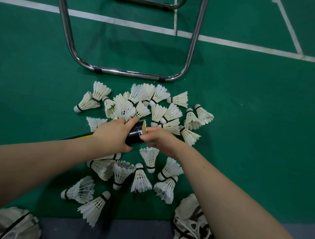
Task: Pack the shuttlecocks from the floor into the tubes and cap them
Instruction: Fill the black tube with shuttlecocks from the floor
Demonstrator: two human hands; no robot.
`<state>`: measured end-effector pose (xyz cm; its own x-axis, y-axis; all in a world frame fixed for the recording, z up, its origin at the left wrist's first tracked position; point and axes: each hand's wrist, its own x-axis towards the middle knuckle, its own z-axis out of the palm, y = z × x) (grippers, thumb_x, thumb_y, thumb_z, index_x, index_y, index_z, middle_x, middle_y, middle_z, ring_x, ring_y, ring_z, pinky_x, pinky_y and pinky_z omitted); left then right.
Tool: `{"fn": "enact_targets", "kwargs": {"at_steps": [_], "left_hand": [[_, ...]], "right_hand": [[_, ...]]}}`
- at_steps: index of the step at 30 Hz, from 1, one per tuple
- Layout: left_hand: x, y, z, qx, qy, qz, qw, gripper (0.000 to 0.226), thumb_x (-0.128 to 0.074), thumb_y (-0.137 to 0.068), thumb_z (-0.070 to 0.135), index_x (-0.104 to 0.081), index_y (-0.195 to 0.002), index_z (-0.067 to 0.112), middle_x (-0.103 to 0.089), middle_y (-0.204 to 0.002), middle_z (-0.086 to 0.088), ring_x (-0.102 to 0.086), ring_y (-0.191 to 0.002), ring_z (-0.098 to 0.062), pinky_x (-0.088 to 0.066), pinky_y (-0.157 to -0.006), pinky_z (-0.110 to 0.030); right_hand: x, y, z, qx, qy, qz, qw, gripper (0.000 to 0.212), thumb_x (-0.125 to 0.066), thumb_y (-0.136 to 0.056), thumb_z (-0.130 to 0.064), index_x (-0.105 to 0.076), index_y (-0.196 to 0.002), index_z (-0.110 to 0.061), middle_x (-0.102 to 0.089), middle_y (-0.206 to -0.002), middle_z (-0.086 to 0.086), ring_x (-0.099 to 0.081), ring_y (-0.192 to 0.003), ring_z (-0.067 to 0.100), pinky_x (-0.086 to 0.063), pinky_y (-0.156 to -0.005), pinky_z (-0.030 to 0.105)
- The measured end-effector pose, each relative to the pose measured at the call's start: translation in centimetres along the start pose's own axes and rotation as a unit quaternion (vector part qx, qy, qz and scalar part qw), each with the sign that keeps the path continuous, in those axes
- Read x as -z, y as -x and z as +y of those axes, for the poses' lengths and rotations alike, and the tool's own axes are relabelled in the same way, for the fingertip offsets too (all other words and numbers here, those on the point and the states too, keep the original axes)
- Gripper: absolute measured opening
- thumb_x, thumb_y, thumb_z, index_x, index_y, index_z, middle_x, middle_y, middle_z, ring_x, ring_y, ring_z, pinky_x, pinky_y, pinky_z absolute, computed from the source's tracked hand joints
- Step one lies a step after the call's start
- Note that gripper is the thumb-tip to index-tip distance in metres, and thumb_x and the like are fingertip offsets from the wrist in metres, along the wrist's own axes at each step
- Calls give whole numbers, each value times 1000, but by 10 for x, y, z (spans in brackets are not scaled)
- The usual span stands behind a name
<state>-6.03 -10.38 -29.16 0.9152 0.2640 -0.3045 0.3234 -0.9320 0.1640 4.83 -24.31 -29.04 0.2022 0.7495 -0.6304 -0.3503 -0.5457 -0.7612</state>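
We hold the black tube (134, 134) low over the floor (242, 122), our left hand (113, 134) wrapped round its body to steady the open mouth. Our right hand (159, 139) curls at the rim; whether it pinches anything we cannot tell. Shuttlecocks (142, 179) lie scattered around, within easy reach, before a chair frame (128, 72).
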Motion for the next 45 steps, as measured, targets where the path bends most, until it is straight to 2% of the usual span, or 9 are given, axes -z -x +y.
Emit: {"fn": "enact_targets", "kwargs": {"at_steps": [9,14,17,20,23,27,31,35,45], "left_hand": [[3,10,20,-55,17,-4,998,99,-65,-73,56,-4,-147,30,-49,-118,-1,-50,-107,-17,-45,-80,-29],[15,-3,10,-34,49,16,998,94,-67,-73,51,-10,-145,30,-53,-113,-1,-52,-94,-17,-48,-73,-28],[20,-12,2,-1,45,19,999,97,-70,-71,51,-10,-144,31,-54,-111,-3,-54,-93,-21,-51,-73,-33],[19,-13,-5,14,41,19,999,98,-70,-70,53,-8,-144,32,-53,-109,-3,-53,-93,-22,-48,-70,-32],[16,-10,-7,17,34,16,999,98,-69,-70,54,-8,-144,32,-52,-111,-4,-51,-97,-23,-50,-73,-35],[14,-11,-6,12,27,14,999,97,-68,-71,55,-8,-143,32,-52,-112,-3,-52,-98,-23,-51,-72,-35],[15,-13,-5,15,28,15,999,98,-69,-71,56,-8,-144,31,-52,-111,-3,-53,-98,-24,-52,-74,-37],[18,-14,-7,19,24,20,999,99,-69,-71,56,-8,-145,31,-52,-114,-4,-54,-98,-23,-51,-74,-36],[30,-13,-16,41,24,42,998,97,-70,-70,55,-12,-144,30,-54,-113,-5,-55,-94,-25,-50,-71,-34]], "right_hand": [[-2,0,-8,-30,203,-132,970,40,-73,-66,0,-61,-102,-9,-63,-106,19,-59,-101,29,-46,-97,41],[-7,1,-13,66,57,99,991,15,-73,-77,-19,-63,-86,-14,-65,-85,2,-61,-83,17,-52,-76,27],[7,6,-10,143,0,277,950,22,-66,-83,-29,-58,-65,-20,-58,-69,-4,-53,-69,12,-43,-67,23],[33,7,8,119,82,368,919,20,-70,-79,-38,-62,-88,-22,-60,-87,-7,-55,-85,10,-45,-78,25],[56,6,28,54,178,423,887,53,-73,-75,-40,-52,-120,-20,-54,-112,-5,-51,-102,11,-44,-87,28],[66,-3,41,-15,256,442,859,71,-73,-72,-49,-46,-129,-16,-58,-114,-1,-54,-108,20,-46,-92,40],[65,-10,34,-64,312,416,852,41,-63,-81,-47,-59,-112,-21,-64,-108,-1,-58,-100,22,-44,-88,38],[62,-10,22,30,230,423,876,11,-61,-86,-34,-58,-85,-24,-62,-86,-7,-59,-87,18,-48,-79,34],[34,-3,-31,230,34,418,878,17,-60,-88,-18,-56,-73,-25,-55,-72,-11,-50,-69,3,-42,-69,18]]}}
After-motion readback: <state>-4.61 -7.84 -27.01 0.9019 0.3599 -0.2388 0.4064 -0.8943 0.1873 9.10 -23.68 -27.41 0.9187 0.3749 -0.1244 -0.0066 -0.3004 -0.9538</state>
